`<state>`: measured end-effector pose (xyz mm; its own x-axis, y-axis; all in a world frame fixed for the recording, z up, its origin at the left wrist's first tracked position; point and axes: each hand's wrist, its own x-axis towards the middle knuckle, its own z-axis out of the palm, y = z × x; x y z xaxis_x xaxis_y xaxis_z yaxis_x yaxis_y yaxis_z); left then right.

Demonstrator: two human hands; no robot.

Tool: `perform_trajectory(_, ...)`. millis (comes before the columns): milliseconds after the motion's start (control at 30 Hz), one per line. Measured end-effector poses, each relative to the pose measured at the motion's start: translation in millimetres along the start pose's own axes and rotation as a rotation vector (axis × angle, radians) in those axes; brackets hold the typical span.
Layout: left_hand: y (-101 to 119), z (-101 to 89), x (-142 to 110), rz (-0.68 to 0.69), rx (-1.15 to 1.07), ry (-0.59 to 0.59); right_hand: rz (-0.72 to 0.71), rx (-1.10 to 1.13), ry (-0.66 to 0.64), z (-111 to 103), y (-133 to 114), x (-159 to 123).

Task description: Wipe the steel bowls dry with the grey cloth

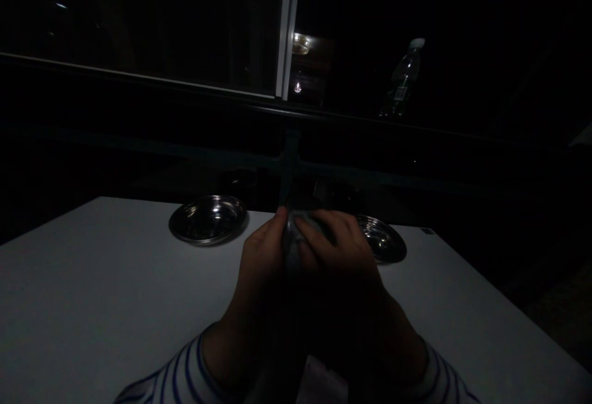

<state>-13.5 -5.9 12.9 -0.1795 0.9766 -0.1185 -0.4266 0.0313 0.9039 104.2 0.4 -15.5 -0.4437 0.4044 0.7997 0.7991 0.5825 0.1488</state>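
Both of my hands meet over the middle of a white table (pixel 92 293) in dim light. My left hand (pixel 261 256) and my right hand (pixel 340 250) are closed together round a small grey object (pixel 292 245), possibly metal or cloth; I cannot make out what it is. Striped sleeves cover both wrists. A shiny metal plate (pixel 208 219) lies on the table just beyond my left hand. A second metal plate (pixel 383 239) sits behind my right hand, partly hidden by it.
The room is very dark. A plastic bottle (pixel 404 77) with a white cap stands on a ledge at the back right. A pale window frame (pixel 287 28) runs upright behind the table. The table's right edge slants toward the lower right.
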Motion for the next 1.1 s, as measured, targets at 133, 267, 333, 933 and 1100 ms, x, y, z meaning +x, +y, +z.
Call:
perform_trajectory(133, 3, -7.6, 5, 0.021, -0.052, 0.009, 0.036, -0.025, 0.017, 4, -7, 14)
perform_trajectory(267, 10, -10.5, 6, 0.011, -0.033, 0.060, -0.096, -0.014, 0.054, 8, -15, 6)
perform_trajectory(333, 10, -7.8, 4, 0.008, -0.037, 0.033, -0.089, -0.019, 0.054, 8, -9, 2)
perform_trajectory(933, -5, -4.3, 3, 0.006, -0.046, -0.167, 0.064, -0.026, -0.067, 2, 15, 1)
perform_trajectory(1100, -10, -8.5, 11, -0.029, -0.133, -0.051, -0.078, -0.022, -0.080, 10, 6, -2)
